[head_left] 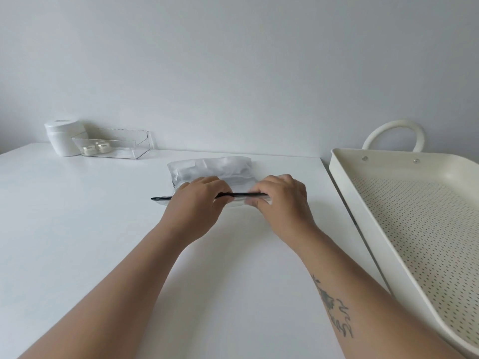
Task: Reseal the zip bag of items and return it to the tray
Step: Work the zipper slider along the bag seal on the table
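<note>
A clear zip bag (212, 169) with pale items inside lies on the white table (77, 216), its black zip strip (241, 195) along the near edge. My left hand (199, 206) pinches the strip left of its middle, and the strip's left end sticks out past the hand. My right hand (282, 200) grips the strip's right end and the bag's near right corner. The cream perforated tray (344, 187) with a loop handle stands to the right of the table, apart from the bag.
At the back left stand a white round tub (64, 138) and a clear plastic bin (116, 143) holding two small jars. The wall runs right behind the table's far edge. The tray's rim borders the table's right edge.
</note>
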Available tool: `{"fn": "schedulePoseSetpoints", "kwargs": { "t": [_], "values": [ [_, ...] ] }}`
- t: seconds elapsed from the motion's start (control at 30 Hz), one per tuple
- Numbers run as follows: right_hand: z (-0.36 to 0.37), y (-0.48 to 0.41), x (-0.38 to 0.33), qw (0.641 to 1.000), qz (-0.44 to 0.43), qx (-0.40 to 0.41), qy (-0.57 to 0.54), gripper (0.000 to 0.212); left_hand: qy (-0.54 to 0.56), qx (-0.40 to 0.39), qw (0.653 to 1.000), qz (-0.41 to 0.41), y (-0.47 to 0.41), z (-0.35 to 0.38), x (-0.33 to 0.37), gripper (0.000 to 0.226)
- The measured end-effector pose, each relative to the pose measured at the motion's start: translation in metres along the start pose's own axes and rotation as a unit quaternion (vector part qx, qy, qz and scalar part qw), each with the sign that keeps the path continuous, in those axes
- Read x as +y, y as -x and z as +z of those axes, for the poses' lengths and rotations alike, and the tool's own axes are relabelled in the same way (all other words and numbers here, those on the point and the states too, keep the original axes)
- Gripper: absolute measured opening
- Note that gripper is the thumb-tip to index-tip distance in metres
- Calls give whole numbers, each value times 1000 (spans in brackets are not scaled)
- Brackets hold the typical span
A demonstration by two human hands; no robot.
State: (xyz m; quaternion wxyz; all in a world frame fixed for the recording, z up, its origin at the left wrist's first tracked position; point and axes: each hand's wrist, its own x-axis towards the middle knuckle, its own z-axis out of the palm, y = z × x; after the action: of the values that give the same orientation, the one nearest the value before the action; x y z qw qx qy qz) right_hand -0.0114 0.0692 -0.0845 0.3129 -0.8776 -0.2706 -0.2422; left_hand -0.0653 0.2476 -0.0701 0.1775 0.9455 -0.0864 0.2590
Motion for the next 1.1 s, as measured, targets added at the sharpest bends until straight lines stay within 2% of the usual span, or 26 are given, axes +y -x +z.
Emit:
{"fn": "schedulePoseSetpoints", "kwargs": {
  "t": [0.07,0.23,0.43,0.53,0.67,0.87,1.0,1.1],
  "values": [
    [-2,-2,-1,1000,-4,-1,29,10,-7,1,1000,2,0,2,4,12],
    [-7,1,7,998,52,-16,25,22,-24,8,999,-28,0,3,-1,14],
    [5,1,-7,992,-9,-49,115,13,-26,22,999,-31,2,3,5,14],
    [4,0,0,991,27,-56,117,24,-44,8,998,-43,3,2,3,13],
    [1,4,8,988,61,-61,125,19,-83,37,994,-66,4,-1,-4,15],
    [9,1,-6,998,-1,-58,40,10,-81,28,995,-48,5,-2,-4,13],
    [2,-2,9,994,63,-72,-43,11,-58,8,995,-83,9,-12,-19,10],
    [0,0,16,995,81,-58,-32,10,27,-10,997,-76,11,-16,-31,5]
  ]
}}
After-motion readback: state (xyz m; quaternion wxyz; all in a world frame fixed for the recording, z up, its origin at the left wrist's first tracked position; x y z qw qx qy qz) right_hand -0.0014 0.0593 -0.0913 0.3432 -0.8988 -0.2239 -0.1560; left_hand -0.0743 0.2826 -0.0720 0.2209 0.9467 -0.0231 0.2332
